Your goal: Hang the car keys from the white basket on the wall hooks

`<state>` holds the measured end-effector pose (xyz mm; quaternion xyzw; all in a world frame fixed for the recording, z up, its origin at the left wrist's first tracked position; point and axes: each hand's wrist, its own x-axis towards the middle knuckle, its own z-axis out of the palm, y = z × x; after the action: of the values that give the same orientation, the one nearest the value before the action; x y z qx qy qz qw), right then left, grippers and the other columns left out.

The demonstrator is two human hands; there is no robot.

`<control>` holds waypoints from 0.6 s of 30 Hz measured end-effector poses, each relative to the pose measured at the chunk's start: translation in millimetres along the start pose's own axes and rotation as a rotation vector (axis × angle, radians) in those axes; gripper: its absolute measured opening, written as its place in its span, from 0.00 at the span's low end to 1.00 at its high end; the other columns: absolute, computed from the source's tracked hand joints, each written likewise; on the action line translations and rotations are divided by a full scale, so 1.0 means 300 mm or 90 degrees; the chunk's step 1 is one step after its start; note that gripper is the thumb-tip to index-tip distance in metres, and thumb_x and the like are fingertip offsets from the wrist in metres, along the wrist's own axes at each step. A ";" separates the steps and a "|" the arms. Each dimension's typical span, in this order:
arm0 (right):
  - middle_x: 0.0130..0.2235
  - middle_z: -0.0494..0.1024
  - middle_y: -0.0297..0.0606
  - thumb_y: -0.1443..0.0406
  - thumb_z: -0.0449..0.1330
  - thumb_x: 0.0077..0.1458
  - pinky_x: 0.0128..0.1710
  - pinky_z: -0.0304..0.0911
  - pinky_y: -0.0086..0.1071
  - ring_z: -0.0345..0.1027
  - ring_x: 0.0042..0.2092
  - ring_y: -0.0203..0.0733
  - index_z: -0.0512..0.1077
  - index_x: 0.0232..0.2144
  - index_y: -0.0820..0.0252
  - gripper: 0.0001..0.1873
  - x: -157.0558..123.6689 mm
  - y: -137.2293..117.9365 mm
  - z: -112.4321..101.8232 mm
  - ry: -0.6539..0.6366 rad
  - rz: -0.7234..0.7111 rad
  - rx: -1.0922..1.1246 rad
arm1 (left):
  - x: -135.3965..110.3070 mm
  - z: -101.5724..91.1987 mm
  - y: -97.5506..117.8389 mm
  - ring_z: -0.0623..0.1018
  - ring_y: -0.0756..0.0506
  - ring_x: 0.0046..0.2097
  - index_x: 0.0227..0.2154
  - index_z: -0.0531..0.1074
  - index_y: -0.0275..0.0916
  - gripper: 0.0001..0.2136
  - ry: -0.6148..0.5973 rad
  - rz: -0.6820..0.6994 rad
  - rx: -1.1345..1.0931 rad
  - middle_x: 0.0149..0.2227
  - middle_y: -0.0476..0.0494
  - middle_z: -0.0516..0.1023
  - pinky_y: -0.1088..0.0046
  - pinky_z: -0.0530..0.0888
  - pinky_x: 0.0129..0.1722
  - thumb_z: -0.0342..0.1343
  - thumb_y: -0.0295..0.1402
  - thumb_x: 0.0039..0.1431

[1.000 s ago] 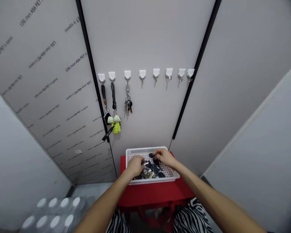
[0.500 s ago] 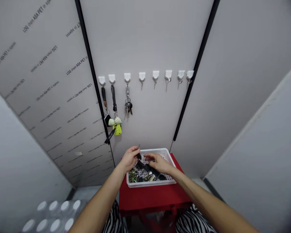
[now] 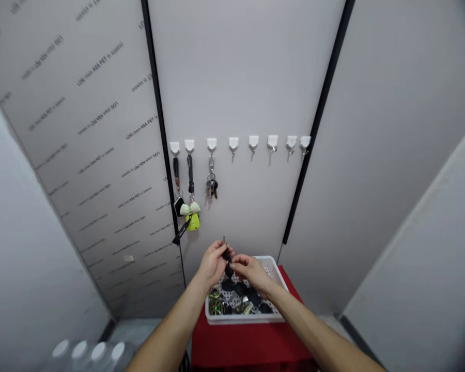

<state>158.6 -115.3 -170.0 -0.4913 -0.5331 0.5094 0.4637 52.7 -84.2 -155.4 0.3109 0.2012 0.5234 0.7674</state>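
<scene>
Between the thumb and fingers of my left hand (image 3: 214,262) is a black-headed key (image 3: 226,254), its thin metal blade pointing up. A black piece (image 3: 229,270) hangs below it; whether it is a fob or a strap I cannot tell. My right hand (image 3: 252,270) is closed, thumb and fingertips pinching at this black piece. Both hands are above a white plastic basket (image 3: 246,319), which holds several dark fobs (image 3: 251,296), small metal pieces and green-gold round trinkets (image 3: 216,307).
On the wall is a row of several white hooks (image 3: 233,141). Keys hang from the left three: a dark-strapped set (image 3: 176,170), one with a yellow-green fob (image 3: 192,222), and a metal bunch (image 3: 211,186). The basket stands on a red stool (image 3: 248,343). White-capped bottles (image 3: 98,351) stand at lower left.
The view has tilted up, so hooks and basket sit lower in the picture. My right hand has come in against my left, its fingertips now at the black piece below the key.
</scene>
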 end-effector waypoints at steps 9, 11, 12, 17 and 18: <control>0.12 0.58 0.26 0.66 0.54 0.34 0.17 0.48 0.23 0.50 0.15 0.26 0.61 0.13 0.63 0.06 0.058 -0.234 -0.059 0.078 -0.088 -0.121 | 0.026 0.052 0.123 0.68 0.52 0.26 0.18 0.63 0.34 0.08 0.057 0.175 0.296 0.20 0.50 0.67 0.75 0.64 0.31 0.50 0.35 0.38; 0.12 0.60 0.27 0.67 0.54 0.33 0.17 0.49 0.23 0.50 0.15 0.26 0.61 0.13 0.63 0.06 0.081 -0.324 -0.070 0.094 -0.131 -0.157 | 0.046 0.087 0.159 0.68 0.51 0.29 0.22 0.66 0.34 0.07 0.035 0.235 0.441 0.24 0.47 0.69 0.75 0.64 0.33 0.53 0.30 0.35; 0.12 0.60 0.27 0.67 0.55 0.33 0.17 0.50 0.23 0.51 0.15 0.26 0.61 0.13 0.63 0.06 0.094 -0.370 -0.072 0.104 -0.154 -0.169 | 0.060 0.110 0.178 0.68 0.51 0.31 0.24 0.66 0.34 0.08 0.022 0.265 0.497 0.26 0.46 0.70 0.75 0.64 0.34 0.53 0.28 0.35; 0.12 0.60 0.28 0.67 0.55 0.34 0.15 0.52 0.23 0.52 0.15 0.26 0.61 0.13 0.64 0.06 0.180 -0.582 -0.070 0.194 -0.239 -0.145 | 0.152 0.250 0.289 0.68 0.52 0.30 0.30 0.66 0.34 0.10 0.072 0.411 0.612 0.31 0.44 0.70 0.75 0.65 0.33 0.50 0.26 0.39; 0.12 0.60 0.28 0.68 0.55 0.34 0.15 0.52 0.23 0.53 0.16 0.26 0.61 0.13 0.64 0.06 0.199 -0.619 -0.070 0.215 -0.251 -0.133 | 0.169 0.277 0.313 0.68 0.52 0.29 0.30 0.65 0.34 0.10 0.100 0.433 0.619 0.31 0.44 0.70 0.76 0.65 0.32 0.50 0.25 0.40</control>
<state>164.7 -53.8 16.2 -0.5012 -0.5830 0.2624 0.5832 60.5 -34.9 -29.7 0.6338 0.3627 0.6091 0.3095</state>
